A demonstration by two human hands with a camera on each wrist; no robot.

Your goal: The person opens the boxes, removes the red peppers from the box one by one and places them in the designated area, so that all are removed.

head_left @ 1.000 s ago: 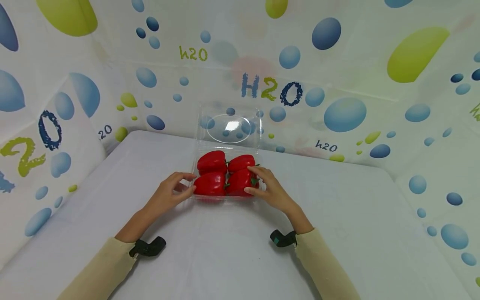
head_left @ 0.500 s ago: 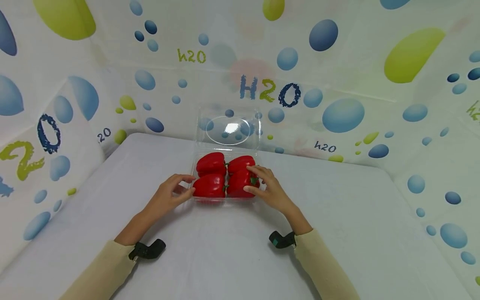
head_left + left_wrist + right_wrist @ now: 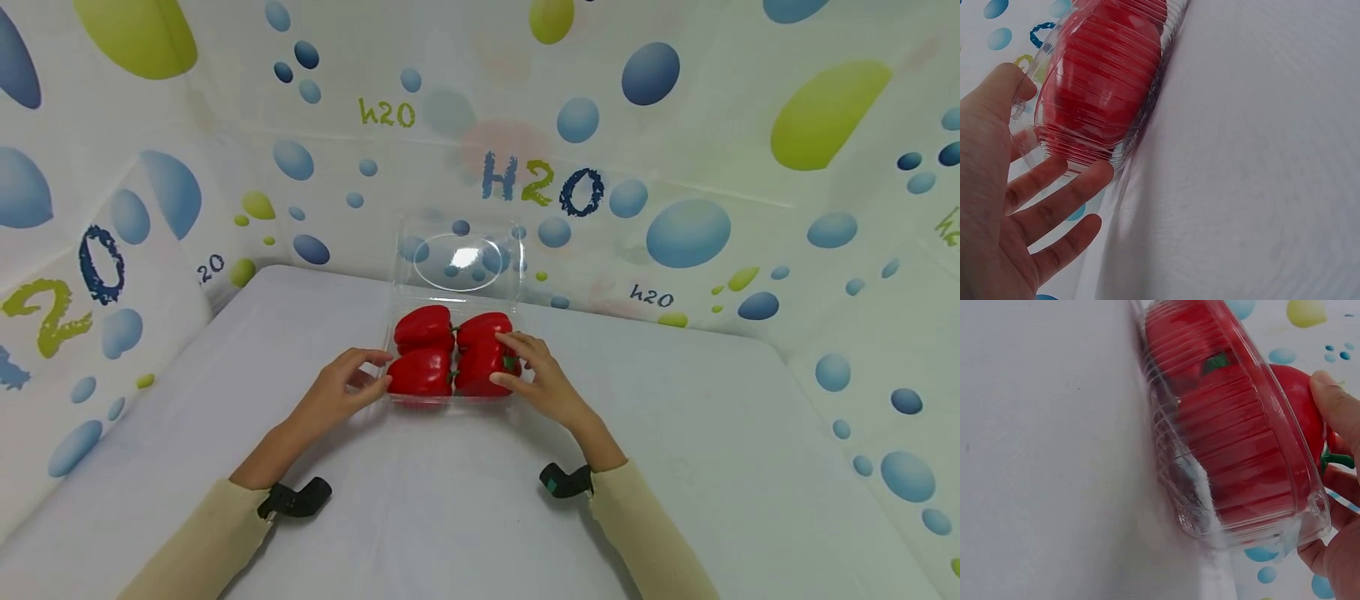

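Observation:
Red bell peppers with green stems sit in two rows in a clear plastic clamshell container (image 3: 480, 400), its lid (image 3: 438, 279) raised at the back. My left hand (image 3: 337, 387) pinches the container's left edge between thumb and forefinger; the other fingers spread along its outside in the left wrist view. With thumb and fingers, my right hand (image 3: 551, 387) grips the front right pepper (image 3: 476, 367), which stands above the container rim (image 3: 1266, 381) in the right wrist view. The front left pepper (image 3: 418, 373) lies beside it, and the back left pepper (image 3: 422, 327) behind.
The container stands near the far edge of a white-covered table (image 3: 450, 517). Behind rises a white backdrop (image 3: 525, 92) printed with blue and green drops. Black camera mounts (image 3: 300, 497) sit at both wrists, over beige sleeves (image 3: 202, 542).

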